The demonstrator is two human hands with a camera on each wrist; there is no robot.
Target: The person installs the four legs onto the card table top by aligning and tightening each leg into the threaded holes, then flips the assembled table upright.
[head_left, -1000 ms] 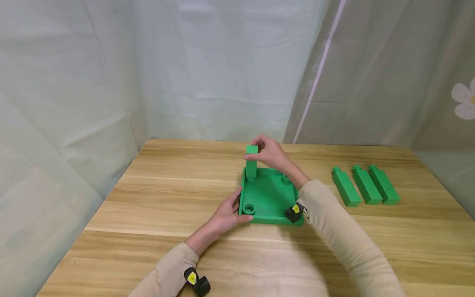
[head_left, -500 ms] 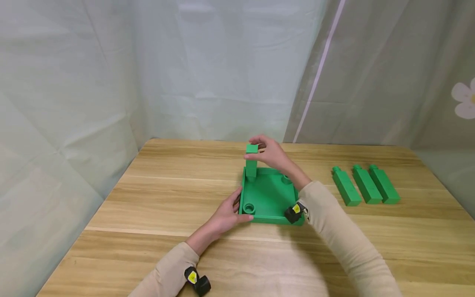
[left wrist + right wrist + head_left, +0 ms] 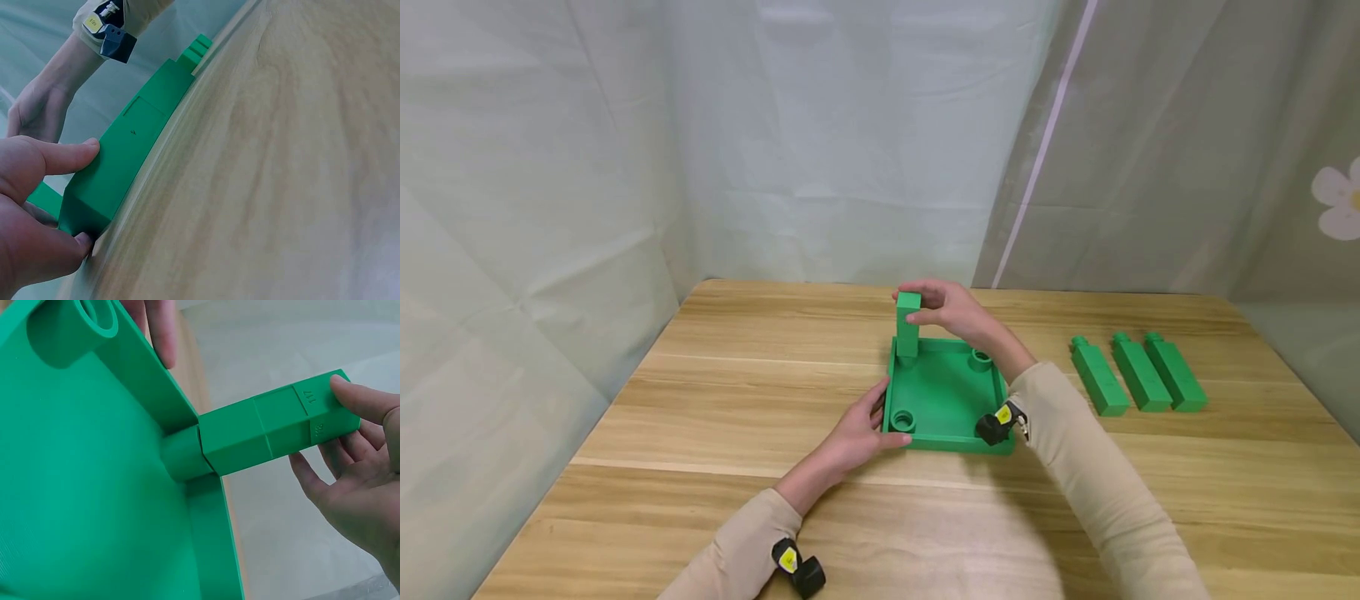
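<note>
In the head view, a green tray (image 3: 943, 396) lies on the wooden counter (image 3: 700, 400). A green block (image 3: 907, 325) stands upright in the far left corner socket of the tray. The right hand (image 3: 951, 308) holds the top of this block, with fingers curled around it. Half a second ago the fingers pinched the top from above; now they wrap more around its side, and the block stands in the same socket. The left hand (image 3: 857, 433) grips the near left corner of the tray, the same as before. To the right of the tray, well apart from it, three more green blocks (image 3: 1138, 375) lie side by side.

In the left wrist view, the left hand (image 3: 31, 206) pinches the tray (image 3: 125, 162) corner between the thumb and the fingers. The right hand (image 3: 37, 112) shows beyond the tray.

In the right wrist view, the block (image 3: 275, 428) sits with its round peg in the corner socket of the tray (image 3: 81, 500). The fingers (image 3: 369, 400) of the right hand touch its far end. The fingers of the left hand (image 3: 153, 328) rest on the tray rim.
</note>
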